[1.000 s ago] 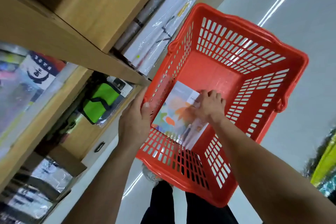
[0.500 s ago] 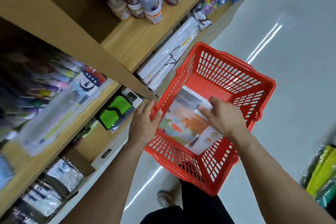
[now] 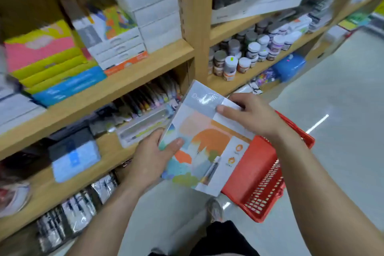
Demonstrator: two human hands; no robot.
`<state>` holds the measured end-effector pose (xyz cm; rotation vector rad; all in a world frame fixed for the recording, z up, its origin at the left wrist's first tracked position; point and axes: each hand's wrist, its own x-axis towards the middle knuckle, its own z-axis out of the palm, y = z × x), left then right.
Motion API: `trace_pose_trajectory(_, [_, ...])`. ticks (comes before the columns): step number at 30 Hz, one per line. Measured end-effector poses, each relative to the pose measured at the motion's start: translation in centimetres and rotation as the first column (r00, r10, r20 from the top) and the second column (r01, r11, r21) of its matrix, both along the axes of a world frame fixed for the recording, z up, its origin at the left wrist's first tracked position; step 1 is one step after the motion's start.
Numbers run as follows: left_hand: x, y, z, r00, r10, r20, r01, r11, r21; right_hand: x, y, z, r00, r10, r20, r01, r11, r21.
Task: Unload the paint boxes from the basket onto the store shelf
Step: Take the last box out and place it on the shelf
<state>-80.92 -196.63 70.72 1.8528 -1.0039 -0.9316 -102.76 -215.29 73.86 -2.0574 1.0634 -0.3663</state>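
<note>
- The person holds one paint box (image 3: pixel 204 143) up in both hands, clear of the red basket (image 3: pixel 261 174), which sits lower and to the right, partly behind the box.
- The left hand (image 3: pixel 152 157) grips the box's near-left edge, thumb pressed on the printed front, fingers (image 3: pixel 151 137) wrapped behind it.
- The right hand (image 3: pixel 252 116) clasps the far-right corner, thumb on top near the grey band, its fingers closed around the edge.
- The box is flat and tilted, its front facing up: pastel and orange patches, a pictured paint tube near the lower right.
- Just beyond it to the left stands the wooden store shelf (image 3: pixel 133 77), with stacked boxes (image 3: pixel 122 33) on the upper board and a row of pens (image 3: pixel 149 97) below.
- Farther right, small paint jars (image 3: pixel 247 52) fill another shelf.
- The shelf area is blurred, so labels cannot be read.
</note>
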Motion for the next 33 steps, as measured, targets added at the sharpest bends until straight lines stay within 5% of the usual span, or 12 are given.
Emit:
trace_pose_trajectory(8, [13.0, 18.7, 10.4, 0.968, 0.217, 0.126, -0.205, 0.974, -0.097, 16.9, 13.8, 9.8, 0.936, 0.289, 0.200, -0.288, 0.957, -0.032])
trace_pose_trajectory(12, [18.7, 27.3, 12.4, 0.932, 0.323, 0.162, -0.305, 0.944, -0.126, 25.4, 21.0, 12.4, 0.899, 0.418, 0.133, -0.406, 0.908, -0.106])
trace_pose_trajectory(19, [25.8, 38.6, 12.5, 0.757, 0.649, 0.079, -0.611, 0.745, -0.268, 35.4, 29.5, 12.8, 0.862, 0.487, 0.136, -0.456, 0.865, -0.210])
trace_pose_trajectory(25, [29.4, 38.0, 11.3, 0.634, 0.773, -0.029, -0.730, 0.585, -0.352, 40.4, 33.6, 10.1, 0.836, 0.468, 0.288, -0.447, 0.884, -0.140])
trace_pose_trajectory(29, [32.8, 34.7, 10.4, 0.575, 0.814, -0.081, -0.775, 0.510, -0.373, 42.3, 34.1, 6.9, 0.871, 0.431, 0.236, -0.428, 0.901, -0.067])
trace_pose_trajectory(33, [35.2, 32.5, 9.4, 0.633, 0.774, 0.034, -0.730, 0.611, -0.305, 44.1, 33.3, 5.2, 0.937, 0.339, 0.083, -0.331, 0.938, -0.102])
